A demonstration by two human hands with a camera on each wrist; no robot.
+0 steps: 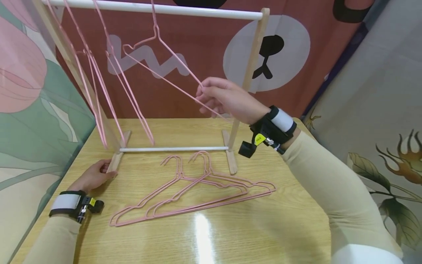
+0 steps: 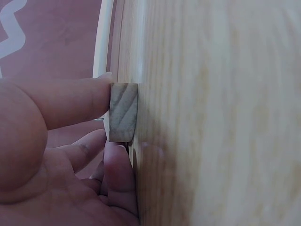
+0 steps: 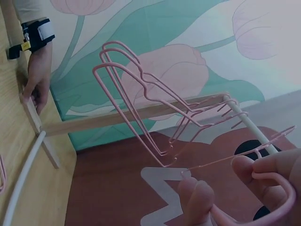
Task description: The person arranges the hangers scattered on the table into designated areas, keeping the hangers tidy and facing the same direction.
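Note:
My right hand [image 1: 227, 97] pinches one lower corner of a pink clothes hanger [image 1: 179, 58]. That hanger slants below the white top rail [image 1: 211, 12] of a small wooden clothes rack, its hook reaching up past the frame's top edge. In the right wrist view, fingers and thumb curl round the hanger's bent end [image 3: 277, 214]. Low at the left, my left hand [image 1: 93, 178] grips the front end of the rack's wooden foot [image 1: 115, 163]. The left wrist view shows thumb and fingers on either side of the foot's end [image 2: 123, 113]. Three more pink hangers [image 3: 117, 103] hang at the rail's left part.
Several pink hangers [image 1: 197, 209] lie overlapping on the wooden table [image 1: 263, 234], in front of the rack's white lower bar [image 1: 174, 149]. The rack's right upright [image 1: 255, 55] stands behind my right hand. Printed cloths [image 1: 204, 99] hang behind and at both sides.

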